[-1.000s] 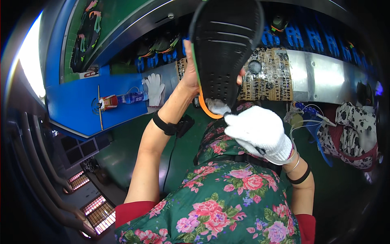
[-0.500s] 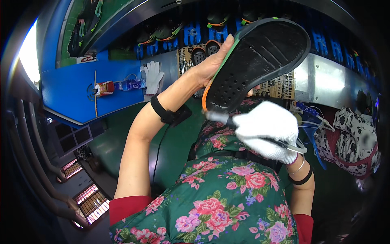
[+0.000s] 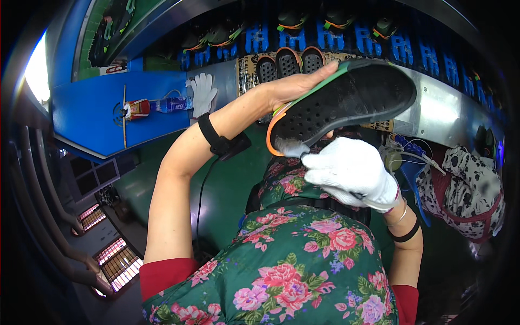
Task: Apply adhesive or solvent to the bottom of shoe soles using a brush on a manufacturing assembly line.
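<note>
A black shoe sole (image 3: 352, 95) with a green and orange rim and a group of round holes near its heel is held up before me, tilted. My bare left hand (image 3: 295, 89) is closed on its far left edge; a fingertip shows at the near edge and the other fingers are hidden. My right hand (image 3: 352, 170), in a white knit glove, grips a brush whose pale bristles (image 3: 292, 150) touch the heel end inside the orange rim. Most of the brush's handle is hidden in the glove.
Several perforated soles (image 3: 288, 63) stand on cardboard on the metal bench (image 3: 441, 103). Beyond it, shoes sit on blue racks (image 3: 257, 42). A blue table (image 3: 86, 124) at left carries a bottle (image 3: 172, 104) and a red packet (image 3: 138, 109), with a white glove (image 3: 203, 95) beside it. A spotted cloth (image 3: 471, 173) hangs at right.
The sole has tilted and dropped slightly, uncovering more of the soles behind it. The brush has moved from the heel's outer edge onto its inner surface.
</note>
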`<move>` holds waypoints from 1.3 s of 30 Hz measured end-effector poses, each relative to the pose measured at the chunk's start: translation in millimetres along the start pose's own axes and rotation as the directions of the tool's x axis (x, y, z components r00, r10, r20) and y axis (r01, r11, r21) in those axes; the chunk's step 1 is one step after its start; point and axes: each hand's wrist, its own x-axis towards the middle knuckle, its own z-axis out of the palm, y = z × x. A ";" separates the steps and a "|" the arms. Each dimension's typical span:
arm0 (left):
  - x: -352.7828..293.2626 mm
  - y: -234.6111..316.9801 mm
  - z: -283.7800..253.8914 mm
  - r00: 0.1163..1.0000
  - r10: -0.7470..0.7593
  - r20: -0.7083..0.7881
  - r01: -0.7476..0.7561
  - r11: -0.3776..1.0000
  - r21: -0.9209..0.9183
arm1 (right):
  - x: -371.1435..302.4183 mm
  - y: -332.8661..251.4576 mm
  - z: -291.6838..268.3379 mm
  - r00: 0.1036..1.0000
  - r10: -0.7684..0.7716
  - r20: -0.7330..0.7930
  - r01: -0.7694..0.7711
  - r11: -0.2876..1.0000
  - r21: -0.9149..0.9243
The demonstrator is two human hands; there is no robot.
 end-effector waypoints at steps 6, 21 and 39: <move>1.8 -2.2 6.0 0.996 -0.067 -0.058 0.072 0.994 0.086 | 4.3 7.5 -11.9 0.996 -0.011 -0.087 0.010 1.000 -0.017; 12.9 -2.6 2.8 0.982 0.068 -0.179 -0.084 0.993 -0.087 | 9.4 4.0 -11.2 0.934 0.288 -0.213 -0.267 0.956 0.123; 31.8 -79.9 21.7 0.922 0.371 -0.111 -0.384 0.838 -0.388 | -7.6 24.0 -48.8 0.796 0.358 -0.488 -0.376 0.924 0.064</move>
